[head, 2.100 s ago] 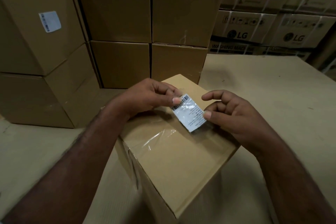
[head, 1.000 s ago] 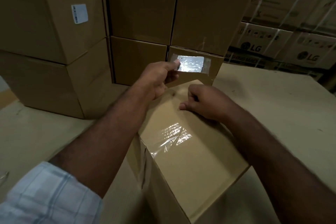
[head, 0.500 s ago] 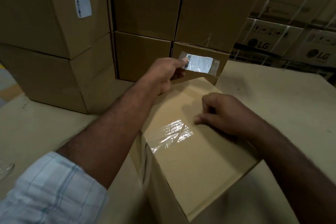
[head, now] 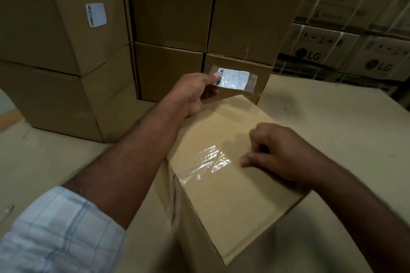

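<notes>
Stacked cartons point(head: 168, 6); glossy barcode label point(head: 233, 78), taped

The tan bench point(head: 332, 122) is carrying a taped carton point(head: 233, 206) beneath the right hand point(head: 281, 153), while stacked cartons point(head: 168, 68) are standing on it just beyond the left hand point(head: 190, 93) and further left of it.

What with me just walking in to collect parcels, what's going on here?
A person seems to be labelling a closed carton. The left hand pinches a barcode label on a clear strip, raised beyond the carton's far edge and not yet stuck to it. The right hand rests on the carton's top with fingers curled, nothing visible in them. Shiny tape already covers the near end of the top.
</notes>
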Tool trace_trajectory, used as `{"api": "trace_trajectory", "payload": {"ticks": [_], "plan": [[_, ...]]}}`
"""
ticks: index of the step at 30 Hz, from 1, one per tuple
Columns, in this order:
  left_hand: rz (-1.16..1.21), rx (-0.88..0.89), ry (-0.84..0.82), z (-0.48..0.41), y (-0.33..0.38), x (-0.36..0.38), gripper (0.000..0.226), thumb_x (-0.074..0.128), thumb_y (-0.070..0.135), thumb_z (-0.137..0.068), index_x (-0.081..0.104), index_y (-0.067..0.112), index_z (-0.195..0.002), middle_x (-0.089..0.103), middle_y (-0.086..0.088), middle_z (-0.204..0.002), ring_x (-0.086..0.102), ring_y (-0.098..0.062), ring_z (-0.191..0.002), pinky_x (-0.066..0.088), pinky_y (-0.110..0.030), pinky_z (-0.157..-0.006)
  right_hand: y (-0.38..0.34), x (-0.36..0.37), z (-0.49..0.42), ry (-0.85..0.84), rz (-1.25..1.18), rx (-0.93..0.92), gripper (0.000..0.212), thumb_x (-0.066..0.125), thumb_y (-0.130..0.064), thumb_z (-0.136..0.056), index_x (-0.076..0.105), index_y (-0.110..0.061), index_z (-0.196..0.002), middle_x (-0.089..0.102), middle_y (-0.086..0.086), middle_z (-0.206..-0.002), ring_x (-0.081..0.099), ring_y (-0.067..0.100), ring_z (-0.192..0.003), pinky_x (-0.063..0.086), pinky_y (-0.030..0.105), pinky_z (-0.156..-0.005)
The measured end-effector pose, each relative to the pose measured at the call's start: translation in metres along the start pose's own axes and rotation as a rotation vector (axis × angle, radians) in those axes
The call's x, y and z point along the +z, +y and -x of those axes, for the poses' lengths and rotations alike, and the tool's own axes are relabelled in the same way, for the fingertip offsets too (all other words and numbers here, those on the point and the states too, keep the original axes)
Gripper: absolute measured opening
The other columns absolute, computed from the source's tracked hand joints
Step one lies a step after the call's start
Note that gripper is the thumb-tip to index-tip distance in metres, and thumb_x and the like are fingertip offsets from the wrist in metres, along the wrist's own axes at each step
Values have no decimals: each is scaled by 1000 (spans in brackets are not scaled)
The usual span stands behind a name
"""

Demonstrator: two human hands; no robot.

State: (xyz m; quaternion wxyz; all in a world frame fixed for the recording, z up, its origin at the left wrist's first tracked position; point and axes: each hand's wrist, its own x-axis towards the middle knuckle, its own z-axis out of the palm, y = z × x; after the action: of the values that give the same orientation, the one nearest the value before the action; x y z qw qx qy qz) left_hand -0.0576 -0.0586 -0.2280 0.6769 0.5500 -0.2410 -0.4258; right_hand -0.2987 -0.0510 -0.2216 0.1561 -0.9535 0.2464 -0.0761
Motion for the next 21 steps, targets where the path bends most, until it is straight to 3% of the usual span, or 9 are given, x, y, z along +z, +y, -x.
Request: {"api": "trace_trajectory", "payload": {"ticks": [5,10,13,21], "plan": [[-9,-33,-28,-1,1,0,10,72,14,-91,68,8,-85,63,-4,-78,60,-15,-69,53,-24,-56,18,-12,16,-26,-49,158,36,78,-52,-69,54,-26,-63,56,-6,-80,53,11,-77,49,38,-70],[37,-86,-51,-2,2,0,9,72,14,-91,68,6,-90,65,-7,-81,61,-16,-72,55,-28,-70,32,-3,-41,141,-29,171,43,82,-47,-73,48,-21,-62,56,-6,-72,53,15,-71,50,43,-72],[64,-90,-49,-3,2,-4,8,70,14,-92,67,6,-92,65,-7,-81,62,-15,-73,56,-25,-65,23,4,-76,190,-34,187,44,81,-46,-76,47,-20,-64,55,-7,-67,52,17,-70,48,40,-72],[134,-95,-41,-6,1,-6,6,67,10,-94,65,4,-92,63,-9,-79,60,-15,-67,59,-23,-63,6,3,-34,84,7,123,44,79,-44,-79,45,-21,-63,54,-6,-67,50,13,-67,41,35,-64]]}}
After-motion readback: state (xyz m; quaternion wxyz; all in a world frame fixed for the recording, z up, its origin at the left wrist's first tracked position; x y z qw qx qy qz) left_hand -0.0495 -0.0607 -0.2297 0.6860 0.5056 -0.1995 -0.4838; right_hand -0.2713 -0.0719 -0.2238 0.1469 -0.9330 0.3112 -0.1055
